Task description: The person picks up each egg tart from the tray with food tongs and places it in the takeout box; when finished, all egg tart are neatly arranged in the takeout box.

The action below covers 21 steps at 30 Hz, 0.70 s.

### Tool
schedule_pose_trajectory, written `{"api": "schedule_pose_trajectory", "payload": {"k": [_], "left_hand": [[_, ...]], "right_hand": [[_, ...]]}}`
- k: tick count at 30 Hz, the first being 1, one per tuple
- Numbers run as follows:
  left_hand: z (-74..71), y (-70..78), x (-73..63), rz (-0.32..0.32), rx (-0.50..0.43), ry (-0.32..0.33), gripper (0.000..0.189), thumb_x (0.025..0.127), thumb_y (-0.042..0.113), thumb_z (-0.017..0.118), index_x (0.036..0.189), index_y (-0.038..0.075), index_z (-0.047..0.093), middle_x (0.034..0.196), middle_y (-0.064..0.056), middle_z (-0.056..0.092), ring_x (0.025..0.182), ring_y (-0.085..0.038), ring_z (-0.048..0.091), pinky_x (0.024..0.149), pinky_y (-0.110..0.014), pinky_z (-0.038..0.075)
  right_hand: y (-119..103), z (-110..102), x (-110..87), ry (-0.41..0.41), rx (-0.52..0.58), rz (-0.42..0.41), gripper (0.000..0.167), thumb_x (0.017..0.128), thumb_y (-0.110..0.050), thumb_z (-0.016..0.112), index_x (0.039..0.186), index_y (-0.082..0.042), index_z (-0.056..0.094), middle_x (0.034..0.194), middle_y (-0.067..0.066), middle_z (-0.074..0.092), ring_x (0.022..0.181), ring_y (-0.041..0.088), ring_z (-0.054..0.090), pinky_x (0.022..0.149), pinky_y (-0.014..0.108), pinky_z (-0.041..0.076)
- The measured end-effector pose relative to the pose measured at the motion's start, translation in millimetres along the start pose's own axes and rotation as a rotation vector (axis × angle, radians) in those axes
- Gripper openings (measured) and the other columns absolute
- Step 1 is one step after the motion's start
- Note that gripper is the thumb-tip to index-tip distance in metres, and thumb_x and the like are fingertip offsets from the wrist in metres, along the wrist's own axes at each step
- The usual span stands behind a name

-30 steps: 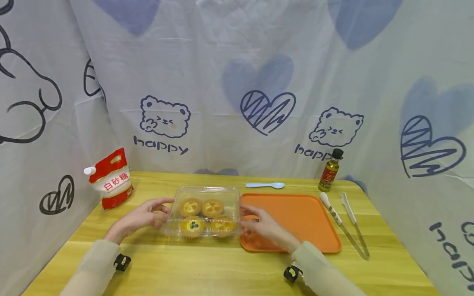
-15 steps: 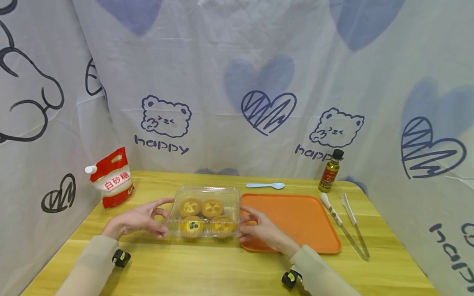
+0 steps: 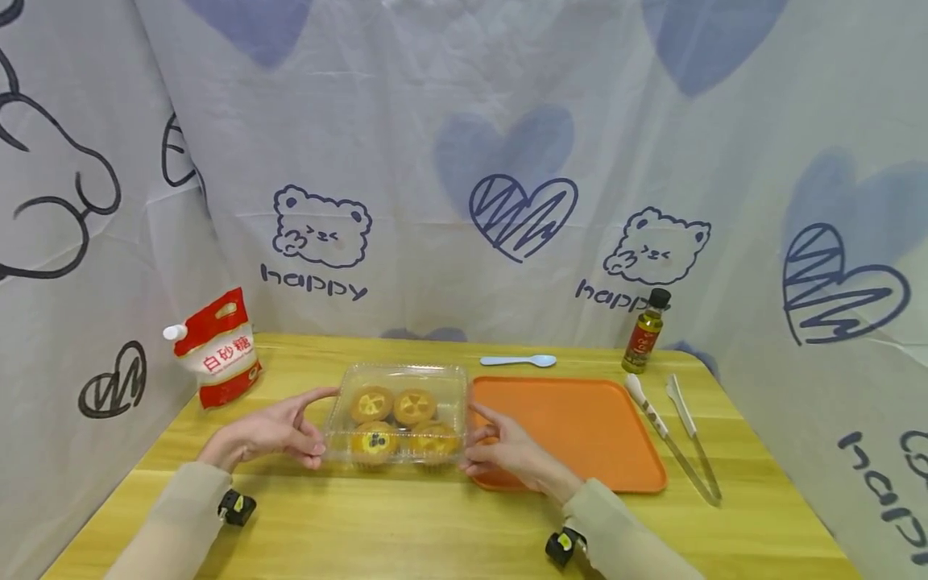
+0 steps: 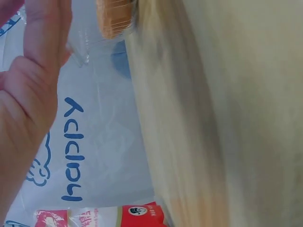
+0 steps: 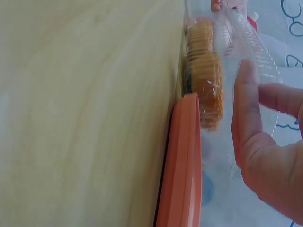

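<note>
A clear plastic clamshell box [image 3: 399,374] sits near the middle of the wooden table, lid down, with several egg tarts [image 3: 373,404] inside; one tart bears dark berries. My left hand [image 3: 271,431] holds the box's left side, its index finger stretched toward the back and its thumb near the front corner. On the opposite side my right hand [image 3: 507,451] grips the rim, its fingers partly behind the plastic. In the right wrist view, the thumb [image 5: 247,90] lies against the box wall. The left wrist view cuts off the left fingertips.
An orange tray [image 3: 565,427] lies right beside the box, under my right hand. Tongs [image 3: 685,447] and an oil bottle [image 3: 644,334] are farther right. A pale blue spoon [image 3: 518,362] lies behind; a white sugar bag [image 3: 226,354] stands at the left.
My left thumb and fingers have come in against the box's left front corner. My right hand has closed in slightly on the right rim. The box has stayed almost in place.
</note>
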<state>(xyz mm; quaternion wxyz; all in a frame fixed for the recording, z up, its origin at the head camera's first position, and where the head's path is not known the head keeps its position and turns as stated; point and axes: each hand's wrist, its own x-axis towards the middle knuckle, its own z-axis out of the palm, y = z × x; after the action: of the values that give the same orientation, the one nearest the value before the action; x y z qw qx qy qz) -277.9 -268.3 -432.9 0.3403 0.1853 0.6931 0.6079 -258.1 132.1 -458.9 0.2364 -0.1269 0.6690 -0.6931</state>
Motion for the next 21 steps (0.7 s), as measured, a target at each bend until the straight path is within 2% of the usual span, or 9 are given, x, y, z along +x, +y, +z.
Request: {"api": "schedule_pose_trajectory", "payload": {"k": [6, 15, 18, 21], "left_hand": [[0.8, -1.1, -1.8, -0.019, -0.011, 0.007, 0.103, 0.086, -0.006, 0.064, 0.156, 0.010, -0.009, 0.095, -0.028, 0.069, 0.080, -0.025, 0.072, 0.081, -0.040, 0.061], [5.4, -1.0, -1.4, -0.020, -0.025, 0.008, 0.101, 0.088, -0.004, 0.064, 0.157, 0.011, -0.010, 0.096, -0.025, 0.069, 0.081, -0.025, 0.071, 0.082, -0.042, 0.060], [4.1, -0.1, -2.8, -0.010, 0.021, 0.008, 0.101, 0.088, -0.002, 0.065, 0.157, 0.010, -0.008, 0.095, -0.018, 0.069, 0.083, -0.026, 0.070, 0.083, -0.043, 0.060], [1.3, 1.4, -5.4, 0.008, 0.101, 0.032, 0.097, 0.088, 0.000, 0.066, 0.157, 0.009, 0.000, 0.097, -0.015, 0.066, 0.087, -0.030, 0.068, 0.083, -0.048, 0.059]], "right_hand": [[1, 4, -1.4, 0.020, -0.009, 0.014, 0.086, 0.087, 0.010, 0.063, 0.157, -0.010, 0.018, 0.105, 0.015, 0.052, 0.075, 0.025, 0.071, 0.073, 0.036, 0.062], [2, -2, -6.4, -0.002, 0.008, 0.012, 0.081, 0.090, 0.006, 0.062, 0.157, -0.011, 0.020, 0.111, 0.018, 0.052, 0.080, 0.025, 0.071, 0.075, 0.036, 0.062], [2, -3, -7.5, -0.007, 0.006, 0.002, 0.076, 0.092, 0.003, 0.062, 0.156, -0.009, 0.023, 0.113, 0.019, 0.052, 0.081, 0.025, 0.070, 0.075, 0.036, 0.062], [0, -6, -9.5, -0.015, -0.015, 0.003, 0.071, 0.093, -0.002, 0.062, 0.155, -0.010, 0.027, 0.119, 0.021, 0.052, 0.083, 0.024, 0.070, 0.076, 0.038, 0.062]]}}
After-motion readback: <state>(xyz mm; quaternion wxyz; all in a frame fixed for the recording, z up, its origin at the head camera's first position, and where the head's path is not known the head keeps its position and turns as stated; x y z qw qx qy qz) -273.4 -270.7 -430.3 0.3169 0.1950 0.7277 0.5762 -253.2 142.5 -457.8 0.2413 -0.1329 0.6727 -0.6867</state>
